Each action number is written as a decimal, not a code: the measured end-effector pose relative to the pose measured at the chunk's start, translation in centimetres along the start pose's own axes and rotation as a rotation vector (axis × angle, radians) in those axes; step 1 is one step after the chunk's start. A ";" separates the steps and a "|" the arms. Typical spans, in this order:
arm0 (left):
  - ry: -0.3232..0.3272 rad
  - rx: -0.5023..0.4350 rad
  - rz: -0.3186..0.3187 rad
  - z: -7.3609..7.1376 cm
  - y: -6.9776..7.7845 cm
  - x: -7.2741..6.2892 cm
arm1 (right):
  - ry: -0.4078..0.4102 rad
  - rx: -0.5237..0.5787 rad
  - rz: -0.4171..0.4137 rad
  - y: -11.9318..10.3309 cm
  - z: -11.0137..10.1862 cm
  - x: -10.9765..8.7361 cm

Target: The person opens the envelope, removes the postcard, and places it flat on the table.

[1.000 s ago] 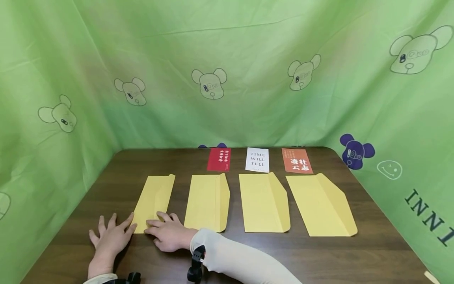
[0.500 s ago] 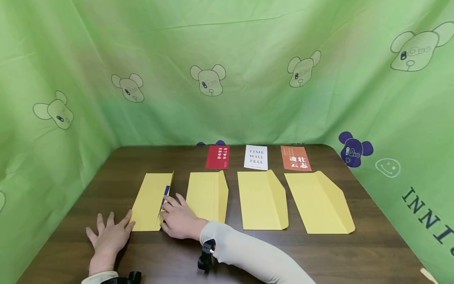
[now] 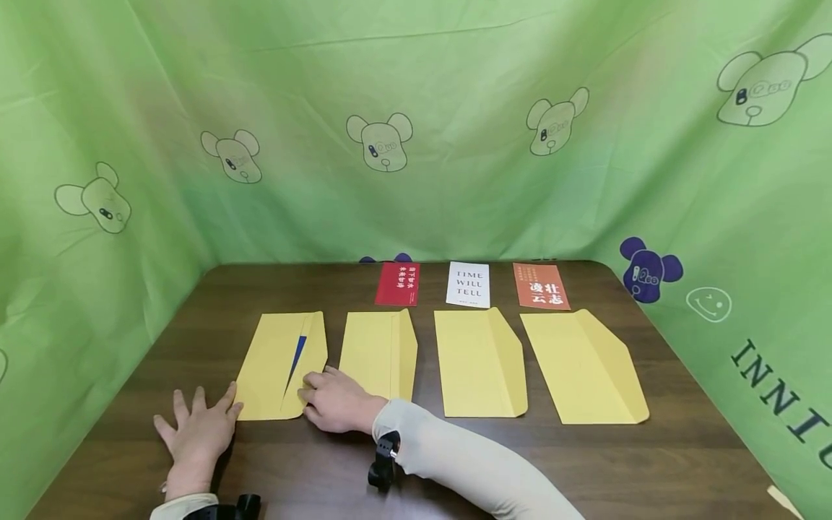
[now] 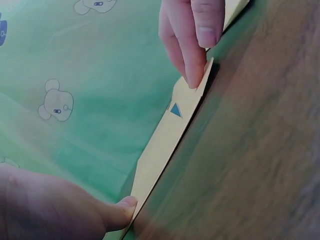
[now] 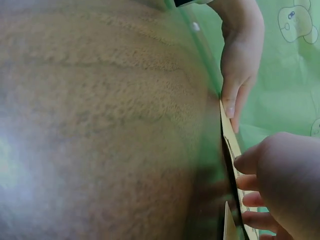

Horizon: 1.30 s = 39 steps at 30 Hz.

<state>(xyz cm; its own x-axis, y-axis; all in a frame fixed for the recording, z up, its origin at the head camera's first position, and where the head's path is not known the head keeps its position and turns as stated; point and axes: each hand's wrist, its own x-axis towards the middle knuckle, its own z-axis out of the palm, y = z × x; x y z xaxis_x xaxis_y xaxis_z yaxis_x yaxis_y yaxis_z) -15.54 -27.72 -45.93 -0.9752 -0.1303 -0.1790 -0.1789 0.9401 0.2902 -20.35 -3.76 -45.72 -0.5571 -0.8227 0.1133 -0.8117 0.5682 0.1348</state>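
The leftmost yellow envelope (image 3: 265,365) lies flat on the table, its flap folded out to the right. A strip of blue (image 3: 297,356) shows through the opening beside the flap; the rest of that blue thing is hidden. My left hand (image 3: 198,435), fingers spread, rests at the envelope's lower left edge. With its fingertips on the lower part of the flap, my right hand (image 3: 341,401) lies at the right side. The left wrist view shows those right fingers (image 4: 192,60) touching the flap from above. In the right wrist view the right fingers are apart and loosely bent.
Three more yellow envelopes (image 3: 367,347), (image 3: 468,368), (image 3: 578,372) lie in a row to the right, flaps out. Behind them are a red card (image 3: 398,284), a white card (image 3: 468,284) and an orange card (image 3: 542,286). Green cloth (image 3: 416,202) surrounds the brown table (image 3: 494,462).
The flap of the leftmost envelope has swung from folded over to out on the right, uncovering the blue strip. My right hand has moved right with it; my left hand has stayed nearly still.
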 end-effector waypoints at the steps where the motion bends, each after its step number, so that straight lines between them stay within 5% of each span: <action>1: 0.001 0.001 -0.001 0.0 0.0 0.0 | 0.006 0.002 -0.004 0.1 0.0 0.1; 22: -0.019 -0.021 -0.019 0.2 -0.4 -0.5 | 0.028 0.083 0.081 0.1 0.7 2.8; 39: -0.017 -0.043 -0.013 0.2 -0.1 -0.2 | -0.067 0.855 0.351 3.9 1.1 4.6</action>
<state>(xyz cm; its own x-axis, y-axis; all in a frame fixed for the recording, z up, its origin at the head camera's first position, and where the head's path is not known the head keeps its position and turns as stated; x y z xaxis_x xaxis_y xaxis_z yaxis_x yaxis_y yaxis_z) -15.33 -27.68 -46.12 -0.9705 -0.1363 -0.1989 -0.1970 0.9238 0.3283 -26.28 -5.30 -45.77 -0.7826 -0.6205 -0.0502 -0.4332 0.6007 -0.6719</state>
